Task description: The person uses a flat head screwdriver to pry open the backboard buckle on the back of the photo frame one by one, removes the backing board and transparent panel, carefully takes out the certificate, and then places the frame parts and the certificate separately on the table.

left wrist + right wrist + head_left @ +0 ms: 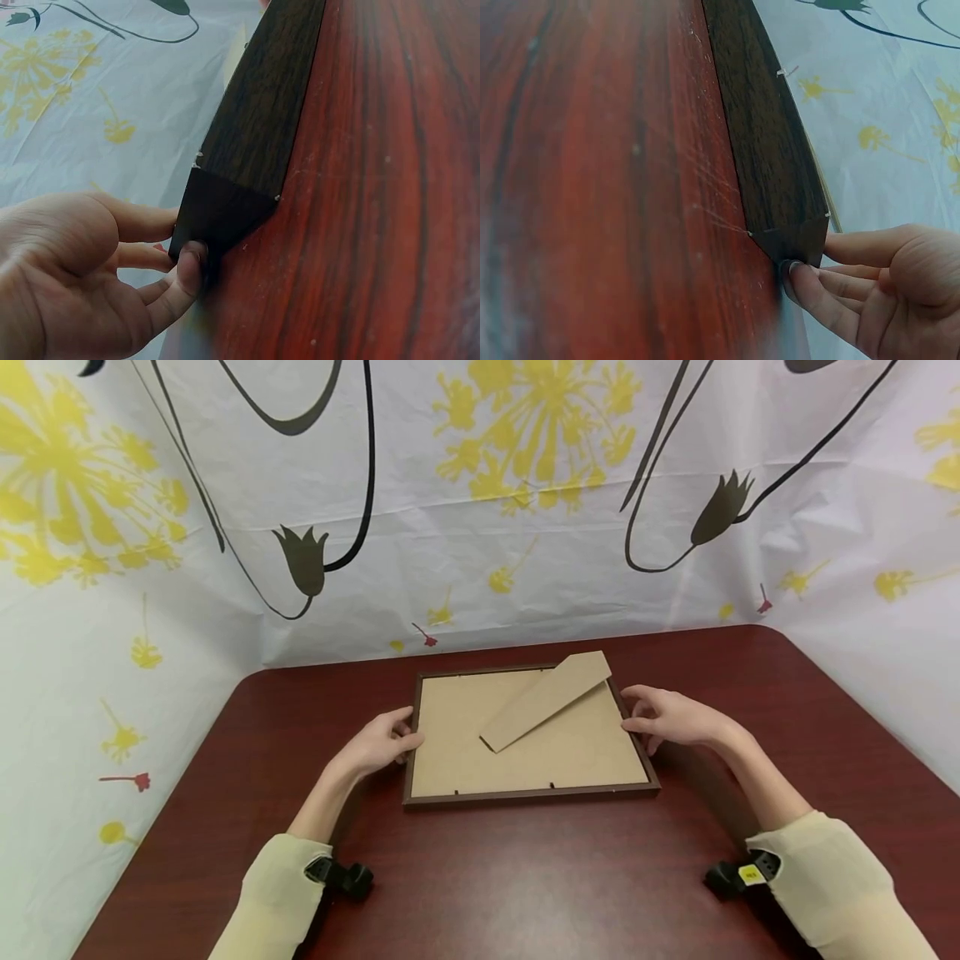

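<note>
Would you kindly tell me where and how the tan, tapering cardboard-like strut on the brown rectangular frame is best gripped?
Probably pinch the tan strut at its wider end, from above and below, coming from the right: that end appears raised off the tan panel, with shadow under its edge, and lies nearer the right hand.

We see a dark brown wood-grained frame (532,796), back side up on our desk (510,881), tan backing board (450,722) inside, small dark tabs (552,786) along the edges, tan stand (549,700) slanting across, wide end over the far right corner.
</note>
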The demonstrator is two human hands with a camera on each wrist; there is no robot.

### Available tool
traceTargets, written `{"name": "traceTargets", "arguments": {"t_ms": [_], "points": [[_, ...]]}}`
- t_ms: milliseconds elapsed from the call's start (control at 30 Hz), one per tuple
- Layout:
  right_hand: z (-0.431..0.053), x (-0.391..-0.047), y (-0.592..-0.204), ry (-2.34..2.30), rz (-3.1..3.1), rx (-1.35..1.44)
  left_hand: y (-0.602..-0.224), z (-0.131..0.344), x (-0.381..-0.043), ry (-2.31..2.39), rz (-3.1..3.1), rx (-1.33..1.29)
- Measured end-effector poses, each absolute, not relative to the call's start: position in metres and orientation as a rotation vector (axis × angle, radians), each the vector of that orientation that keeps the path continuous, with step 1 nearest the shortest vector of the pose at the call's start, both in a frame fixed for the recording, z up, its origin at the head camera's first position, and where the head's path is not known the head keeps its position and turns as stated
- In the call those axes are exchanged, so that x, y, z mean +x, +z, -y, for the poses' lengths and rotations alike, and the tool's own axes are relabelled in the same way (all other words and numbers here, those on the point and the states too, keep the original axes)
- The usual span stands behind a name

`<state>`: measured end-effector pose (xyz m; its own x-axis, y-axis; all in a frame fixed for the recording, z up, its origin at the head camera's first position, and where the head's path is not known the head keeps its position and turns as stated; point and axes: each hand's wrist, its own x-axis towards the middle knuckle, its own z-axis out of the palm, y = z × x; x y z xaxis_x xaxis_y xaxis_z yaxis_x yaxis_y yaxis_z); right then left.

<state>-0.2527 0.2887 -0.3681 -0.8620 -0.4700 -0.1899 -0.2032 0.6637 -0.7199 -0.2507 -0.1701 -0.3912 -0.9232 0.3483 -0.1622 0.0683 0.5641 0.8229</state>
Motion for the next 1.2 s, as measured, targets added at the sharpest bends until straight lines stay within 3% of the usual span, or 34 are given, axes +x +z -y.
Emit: {"name": "traceTargets", "arguments": {"t_ms": [900,1200], "points": [[-0.300,-0.243,-0.361,-0.932,-2.514,-0.524,-0.381,0.157,-0.227,1.239,-2.474,0.326],[-0.305,-0.244,-0.363,-0.899,-2.531,-0.527,-0.384,0.157,-0.230,1.318,-2.473,0.202]]}}
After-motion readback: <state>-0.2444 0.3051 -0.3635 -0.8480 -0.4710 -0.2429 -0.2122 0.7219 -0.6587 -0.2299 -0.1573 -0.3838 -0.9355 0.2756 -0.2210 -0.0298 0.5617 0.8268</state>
